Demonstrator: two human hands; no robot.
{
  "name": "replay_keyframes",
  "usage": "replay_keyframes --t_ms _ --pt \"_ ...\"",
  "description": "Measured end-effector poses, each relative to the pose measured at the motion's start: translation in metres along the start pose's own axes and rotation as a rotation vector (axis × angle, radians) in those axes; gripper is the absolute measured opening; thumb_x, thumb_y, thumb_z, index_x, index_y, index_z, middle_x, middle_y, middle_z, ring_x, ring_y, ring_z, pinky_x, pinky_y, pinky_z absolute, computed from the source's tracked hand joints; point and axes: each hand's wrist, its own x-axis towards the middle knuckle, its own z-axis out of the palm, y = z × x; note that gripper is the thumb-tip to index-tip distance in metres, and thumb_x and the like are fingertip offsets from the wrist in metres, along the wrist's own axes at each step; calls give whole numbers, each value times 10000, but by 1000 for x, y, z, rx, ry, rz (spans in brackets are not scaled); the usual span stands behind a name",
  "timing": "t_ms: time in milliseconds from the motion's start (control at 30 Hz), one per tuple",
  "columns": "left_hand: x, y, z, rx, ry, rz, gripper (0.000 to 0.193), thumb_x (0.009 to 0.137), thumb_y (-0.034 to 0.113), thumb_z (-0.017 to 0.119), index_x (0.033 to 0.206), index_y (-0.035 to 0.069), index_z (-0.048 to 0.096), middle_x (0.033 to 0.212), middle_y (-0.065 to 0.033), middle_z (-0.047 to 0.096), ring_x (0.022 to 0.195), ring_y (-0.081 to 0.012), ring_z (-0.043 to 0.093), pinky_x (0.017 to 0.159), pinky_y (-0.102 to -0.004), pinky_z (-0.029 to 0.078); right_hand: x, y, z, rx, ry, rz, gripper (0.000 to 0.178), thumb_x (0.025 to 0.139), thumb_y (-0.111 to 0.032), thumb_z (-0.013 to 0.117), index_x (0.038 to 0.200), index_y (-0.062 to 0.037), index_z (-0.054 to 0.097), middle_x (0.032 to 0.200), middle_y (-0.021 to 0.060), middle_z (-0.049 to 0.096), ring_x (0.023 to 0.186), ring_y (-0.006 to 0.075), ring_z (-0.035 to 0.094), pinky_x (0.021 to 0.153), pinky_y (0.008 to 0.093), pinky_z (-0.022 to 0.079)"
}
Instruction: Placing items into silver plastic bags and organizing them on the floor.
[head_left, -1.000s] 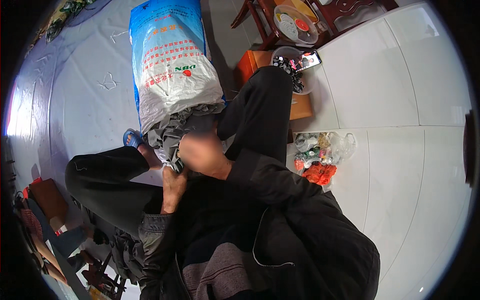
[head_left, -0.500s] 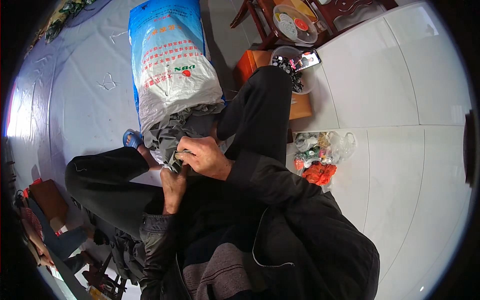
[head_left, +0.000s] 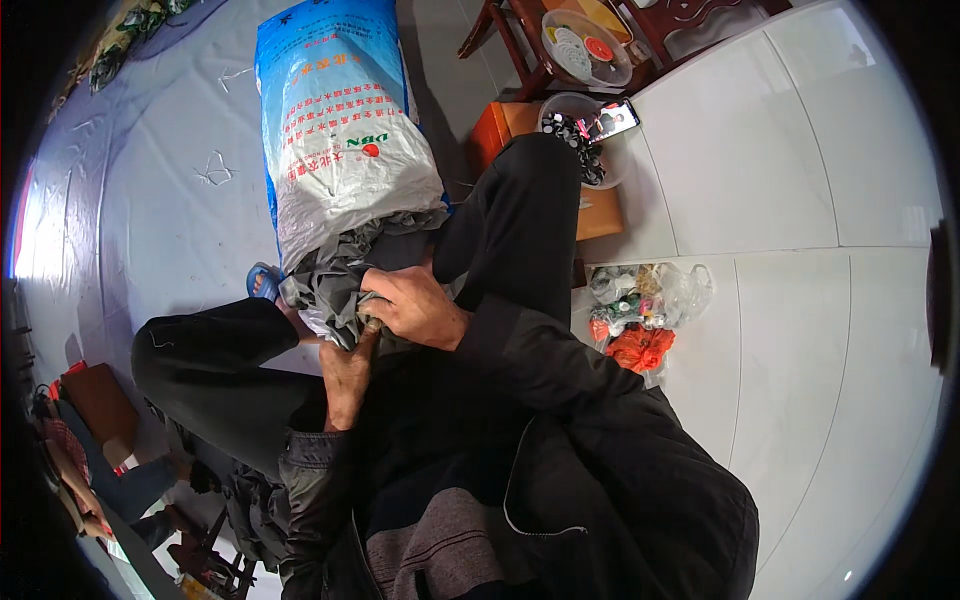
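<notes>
A bunched grey cloth (head_left: 340, 287) spills from the open mouth of a large blue and white sack (head_left: 350, 180) lying between my legs. My right hand (head_left: 415, 308) has its fingers closed on a fold of the cloth, thumb bent towards me. Just below and to the left, my left hand (head_left: 345, 380) grips the same cloth with its thumb pointing up. The two hands almost touch. What lies under the right fingers is hidden.
On the right stand a clear tub (head_left: 612, 165) of black pieces with a phone (head_left: 610, 121) on it, an orange box (head_left: 491, 135) and a plastic bag (head_left: 686, 295) of small items. A tub (head_left: 570, 50) of discs rests on wooden furniture. Another person (head_left: 120, 485) is at the lower left.
The right hand has shifted slightly right and down, its fingers now flatter over the fold. The cloth between the hands has spread and changed its creases. The left hand has barely moved.
</notes>
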Motion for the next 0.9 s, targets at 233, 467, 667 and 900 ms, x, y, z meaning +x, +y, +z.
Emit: replay_keyframes --t_ms 233,467,667,900 --pt "0 10 -2 36 -48 -89 390 886 41 734 1253 -17 616 1170 -87 678 1024 -184 630 898 -338 500 -2 0 -2 -34 90 -8 149 851 -129 674 914 -23 590 796 216 622 774 427 648 624 499 472" --pt "-2 10 0 -57 9 -10 369 882 35 729 1240 -13 654 1158 -83 709 1027 -164 638 901 -328 497 3 1 -8 -22 61 14 162 824 -84 727 929 -31 615 809 188 627 786 395 660 630 437 499" --pt "-3 -3 -5 -33 -13 -36 336 883 34 727 1209 -19 664 1133 -60 710 983 -142 637 872 -314 501 5 0 -8 -11 47 -2 167 830 -95 732 938 -30 622 829 184 638 805 394 667 645 428 507" --pt "-1 -5 -2 -13 -8 -19 317 876 25 727 1182 -26 662 1100 -58 709 952 -136 632 827 -310 507 3 1 -10 -8 45 -33 154 830 -92 723 932 -26 627 836 170 643 792 387 662 649 419 506"
